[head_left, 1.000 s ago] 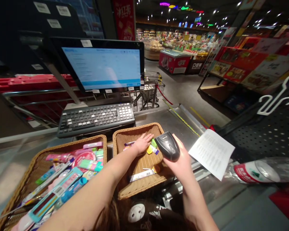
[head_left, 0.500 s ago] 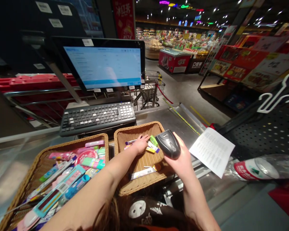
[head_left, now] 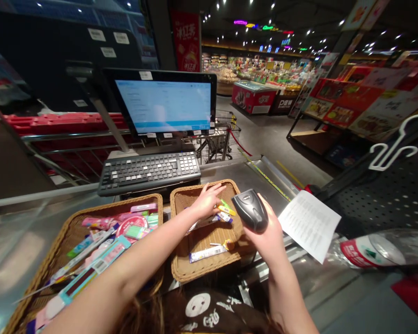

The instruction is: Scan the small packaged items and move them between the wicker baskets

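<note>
My left hand (head_left: 209, 202) is over the right wicker basket (head_left: 184, 274), its upper fingers stretched out. Its thumb side closes on the end of a slim yellow packet (head_left: 227, 210), which is tilted above the others. A green packet (head_left: 225, 203) and a white-and-purple packet (head_left: 225, 217) lie close by. Nearer to me in the basket is a white stick-shaped packet (head_left: 207, 253) with a yellow end. My right hand (head_left: 270, 236) grips a black barcode scanner (head_left: 251, 209) beside the basket's right rim, its head towards the packets.
A left wicker basket (head_left: 52, 253) is full of colourful stationery and packets. Behind stand a keyboard (head_left: 151, 169) and a lit monitor (head_left: 170, 106). To the right are a printed sheet (head_left: 310, 222), a clear plastic bottle (head_left: 372, 250) and a white hook (head_left: 392, 148).
My left hand has lifted slightly and its fingers have shifted; the yellow packet has moved up with it. The scanner stays in my right hand. The camera view has shifted a little.
</note>
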{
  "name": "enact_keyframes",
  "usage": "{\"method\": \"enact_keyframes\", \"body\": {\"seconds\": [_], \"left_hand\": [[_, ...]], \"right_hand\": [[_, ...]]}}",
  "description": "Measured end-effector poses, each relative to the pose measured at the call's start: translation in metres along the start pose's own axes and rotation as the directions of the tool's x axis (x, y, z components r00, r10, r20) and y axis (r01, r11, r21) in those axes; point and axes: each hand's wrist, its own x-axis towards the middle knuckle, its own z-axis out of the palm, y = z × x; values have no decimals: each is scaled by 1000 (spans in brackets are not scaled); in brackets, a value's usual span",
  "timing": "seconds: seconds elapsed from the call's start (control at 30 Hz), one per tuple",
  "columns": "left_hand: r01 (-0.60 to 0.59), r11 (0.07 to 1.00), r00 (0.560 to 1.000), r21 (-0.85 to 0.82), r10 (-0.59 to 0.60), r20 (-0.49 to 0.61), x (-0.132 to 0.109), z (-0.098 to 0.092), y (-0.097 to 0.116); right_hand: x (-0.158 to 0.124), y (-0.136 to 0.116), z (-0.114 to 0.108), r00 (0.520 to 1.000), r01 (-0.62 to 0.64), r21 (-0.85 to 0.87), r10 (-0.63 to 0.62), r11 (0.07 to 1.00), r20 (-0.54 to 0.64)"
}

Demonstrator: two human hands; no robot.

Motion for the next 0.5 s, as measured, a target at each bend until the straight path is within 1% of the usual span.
{"method": "enact_keyframes", "body": {"seconds": [0.1,0.23,0.37,0.5], "left_hand": [[38,998,985,43,-31,-170,-25,-37,4],[123,986,937,113,-78,-341,-64,-76,8],[185,970,887,157,-96,-451,-98,-105,14],[233,961,844,150,-124,-521,-123,-127,21]], "right_hand": [[-2,-4,0,999,36,-12,-36,999,-18],[-5,-15,4,991,134,-39,-134,990,1],[-6,-33,10,972,233,-3,-233,973,17],[-7,-55,14,946,316,26,-317,948,64]]}}
